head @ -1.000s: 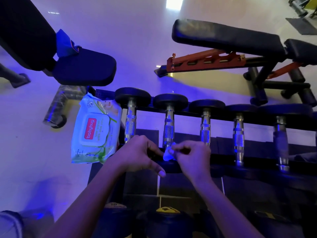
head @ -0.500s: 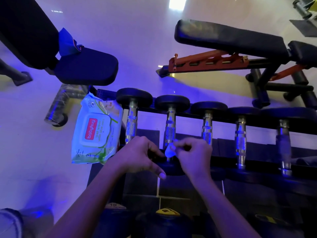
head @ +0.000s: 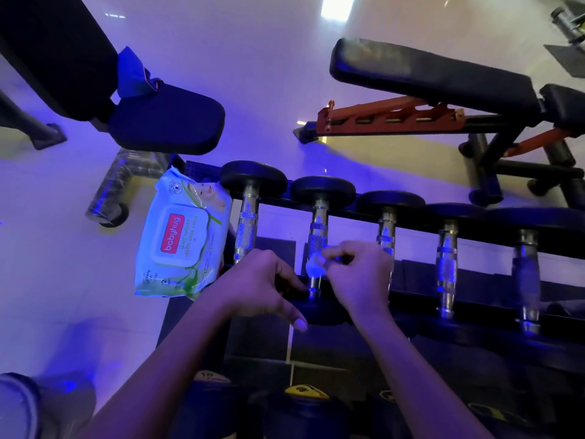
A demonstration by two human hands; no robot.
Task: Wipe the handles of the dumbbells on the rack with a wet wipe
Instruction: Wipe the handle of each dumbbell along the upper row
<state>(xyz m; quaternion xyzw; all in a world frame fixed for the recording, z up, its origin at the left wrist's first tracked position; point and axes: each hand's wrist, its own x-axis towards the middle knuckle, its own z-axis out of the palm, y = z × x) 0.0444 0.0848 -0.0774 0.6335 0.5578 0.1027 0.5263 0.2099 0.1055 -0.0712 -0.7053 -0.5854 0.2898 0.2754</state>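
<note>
Compared with half a second ago, the wet wipe [head: 315, 264] sits a little higher on the handle [head: 318, 231] of the second dumbbell from the left, so a little farther from the person. The right hand [head: 361, 277] has gone up with it. The left hand [head: 259, 283] stays at almost the same place, at the near end of this dumbbell. The other dumbbells and the pack of wipes [head: 183, 236] lie as before.

The right hand is closed: its fingertips [head: 329, 256] pinch the small bunched wipe and hold it against the left side of the knurled metal handle, a bit below the middle. The rest of the fingers are curled in toward the palm.

The left hand has its fingers bent downward over the dark near end of the same dumbbell, and the thumb [head: 299, 323] points out toward the right. I cannot tell if these fingers really grip the dumbbell or only rest there, because it is too dark.

The dumbbells lie side by side across the rack [head: 351, 213], handles pointing away from the person. The pack of wipes rests at the left end of the rack, just beside the first dumbbell [head: 245, 229]. Behind the rack, two padded benches [head: 427, 74] stand on the shiny floor [head: 269, 58].
</note>
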